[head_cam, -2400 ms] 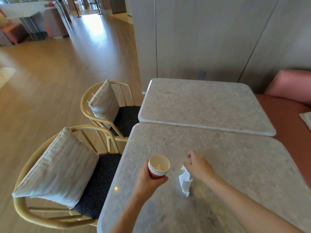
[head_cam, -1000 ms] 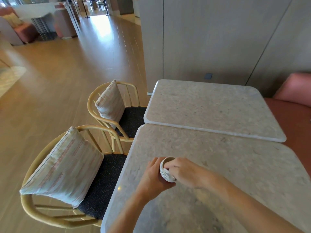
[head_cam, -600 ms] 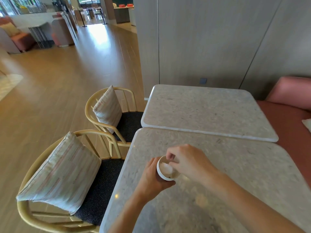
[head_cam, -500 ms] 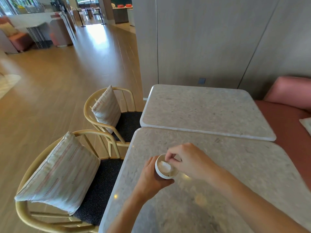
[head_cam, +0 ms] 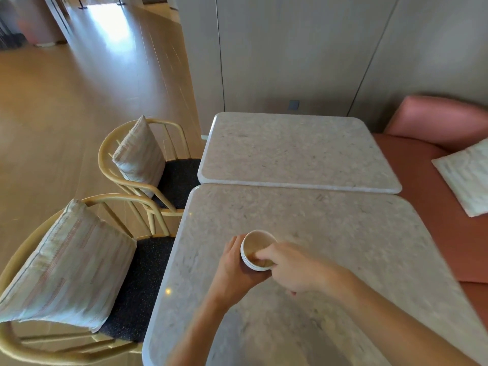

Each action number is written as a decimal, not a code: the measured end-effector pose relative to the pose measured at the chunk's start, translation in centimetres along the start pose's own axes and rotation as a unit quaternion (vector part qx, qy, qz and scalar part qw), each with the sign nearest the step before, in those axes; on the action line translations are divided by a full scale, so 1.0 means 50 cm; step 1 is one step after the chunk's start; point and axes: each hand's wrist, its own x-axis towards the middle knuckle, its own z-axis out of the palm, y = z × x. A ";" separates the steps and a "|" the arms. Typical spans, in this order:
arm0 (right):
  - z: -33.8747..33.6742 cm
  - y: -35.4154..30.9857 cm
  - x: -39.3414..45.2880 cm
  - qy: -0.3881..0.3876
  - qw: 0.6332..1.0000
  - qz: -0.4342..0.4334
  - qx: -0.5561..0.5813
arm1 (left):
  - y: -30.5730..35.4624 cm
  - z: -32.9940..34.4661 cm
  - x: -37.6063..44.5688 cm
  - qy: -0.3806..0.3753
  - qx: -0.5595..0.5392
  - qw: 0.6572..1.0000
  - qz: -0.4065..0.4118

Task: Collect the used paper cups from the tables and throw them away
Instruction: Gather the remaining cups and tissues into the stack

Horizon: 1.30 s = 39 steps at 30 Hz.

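A short stack of nested paper cups (head_cam: 255, 240), white inside with several rims showing, is upright just above the near stone table (head_cam: 343, 233). My left hand (head_cam: 232, 268) grips the stack from the left side. My right hand (head_cam: 293, 268) reaches over from the right with its fingertips dipped inside the top cup. Those fingertips are hidden by the cup wall. No napkin shows.
A second stone table (head_cam: 290, 149) butts against the far edge of the near one. Two rattan chairs (head_cam: 126, 199) (head_cam: 105, 149) with striped cushions stand on the left. A red bench (head_cam: 422, 180) with a pale pillow (head_cam: 467, 175) runs along the right. Wooden floor stretches away at left.
My right hand picked the white napkin off the table and pushed it into the top cup. The napkin has dropped out of sight and the fingers sit deeper inside.
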 end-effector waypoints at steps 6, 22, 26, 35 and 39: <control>-0.019 0.046 -0.048 0.245 0.965 -0.015 0.089 | 0.002 0.044 0.017 -0.024 -0.017 1.000 -0.003; 0.053 0.298 -0.373 0.387 0.896 0.115 0.185 | 0.212 0.374 -0.003 -0.285 -0.018 0.943 0.172; 0.103 0.359 -0.527 0.451 0.851 0.167 0.213 | 0.277 0.506 -0.068 -0.350 -0.010 0.918 0.188; 0.234 0.444 -0.877 0.552 0.757 0.267 0.224 | 0.434 0.765 -0.293 -0.495 -0.020 0.840 0.220; 0.308 0.464 -0.996 0.590 0.715 0.295 0.234 | 0.484 0.848 -0.390 -0.534 -0.008 0.806 0.257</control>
